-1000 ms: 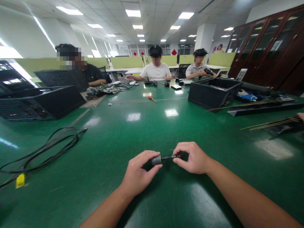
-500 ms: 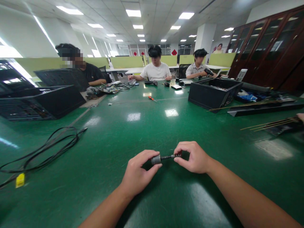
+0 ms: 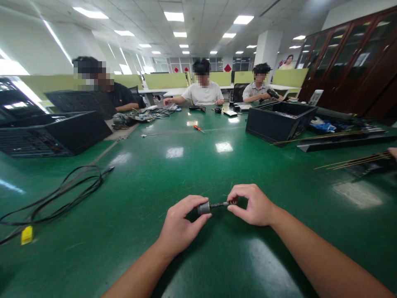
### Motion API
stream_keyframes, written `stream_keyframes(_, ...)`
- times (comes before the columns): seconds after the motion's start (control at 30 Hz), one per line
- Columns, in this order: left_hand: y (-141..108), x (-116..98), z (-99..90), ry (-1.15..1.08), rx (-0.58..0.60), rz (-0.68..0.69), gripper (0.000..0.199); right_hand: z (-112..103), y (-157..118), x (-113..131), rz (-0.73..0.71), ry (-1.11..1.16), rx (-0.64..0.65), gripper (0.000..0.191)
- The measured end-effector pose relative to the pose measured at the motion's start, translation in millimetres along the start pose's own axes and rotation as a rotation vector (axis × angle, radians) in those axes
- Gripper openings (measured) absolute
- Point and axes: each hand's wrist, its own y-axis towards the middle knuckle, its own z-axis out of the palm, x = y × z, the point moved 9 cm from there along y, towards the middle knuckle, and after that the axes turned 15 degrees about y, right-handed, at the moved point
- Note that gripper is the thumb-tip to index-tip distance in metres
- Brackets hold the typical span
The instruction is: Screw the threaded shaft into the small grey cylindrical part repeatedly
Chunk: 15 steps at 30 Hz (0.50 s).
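Low over the green table, my left hand (image 3: 182, 225) pinches a grey cylinder (image 3: 203, 208) between thumb and fingers. A thin dark shaft (image 3: 218, 205) runs from the cylinder toward the right. At its far end is a small dark coil spring (image 3: 231, 203), and my right hand (image 3: 252, 205) is closed on it with thumb and index finger. The fingertips hide part of the cylinder and part of the spring. Shaft and cylinder lie nearly level, in one line between the two hands.
Black cables (image 3: 77, 194) with a yellow tag (image 3: 27, 235) lie at left. Black computer cases stand left (image 3: 62, 134) and right (image 3: 279, 122). An orange screwdriver (image 3: 197, 128) lies ahead. Thin rods (image 3: 356, 162) are at right, near another person's hand. Several people sit across the table (image 3: 149, 165).
My hands and the part between them stay almost still. Across the table, the middle person's hand has shifted slightly left.
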Motion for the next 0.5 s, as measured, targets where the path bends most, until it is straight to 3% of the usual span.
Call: stream_keyframes(0.5, 0.0, 0.6, 1.5, -0.017, 0.014, 0.009, 0.029, 0.2, -0.6, -1.6, 0.011, -0.001, 0.003, 0.005)
